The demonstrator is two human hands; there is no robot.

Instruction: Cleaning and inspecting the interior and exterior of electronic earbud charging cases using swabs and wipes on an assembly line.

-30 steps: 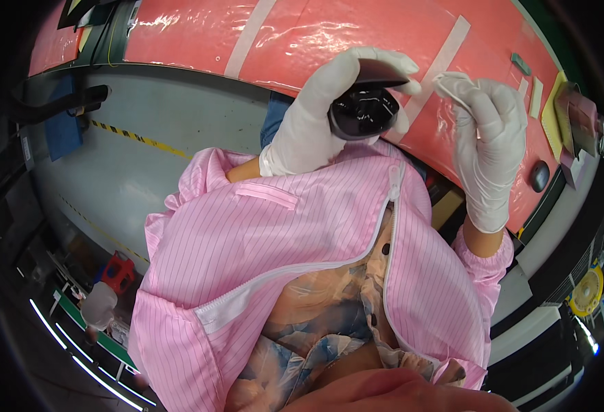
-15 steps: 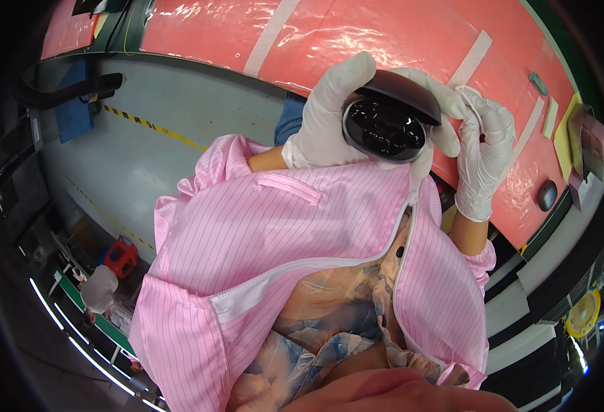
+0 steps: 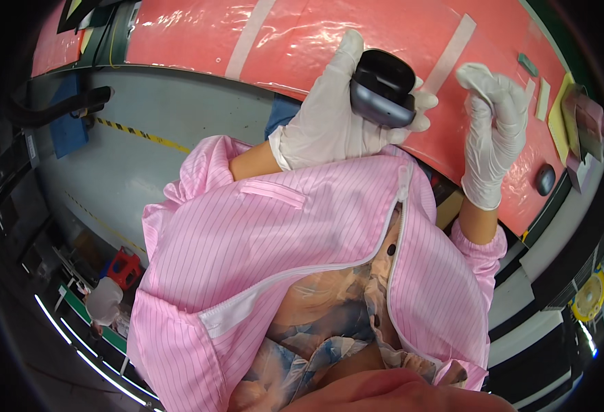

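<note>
My left hand [image 3: 326,117], in a white glove, cradles a dark blue-black earbud charging case [image 3: 379,103] above the near edge of the red-covered table [image 3: 315,38]. The case's lid stands up, and its front wall is turned toward me, so most of the inside is hidden. My thumb lies along its left side and fingertips show at its right. Apart from the case, to its right, my white-gloved right hand [image 3: 497,137] is raised with its fingers bent and pressed together. White material shows at those fingertips, but blur hides whether it is a cloth or the glove.
On the table's right part lie a dark oval piece [image 3: 545,179], a small green block [image 3: 528,64] and a yellow pad [image 3: 559,117]. Pale tape strips cross the cover. A black bent tube [image 3: 54,113] juts in at left; a red stool [image 3: 124,267] stands farther off.
The case has tilted, so its front wall shows instead of its glossy inside. My right hand has drawn away to the right, and the left has shifted slightly up.
</note>
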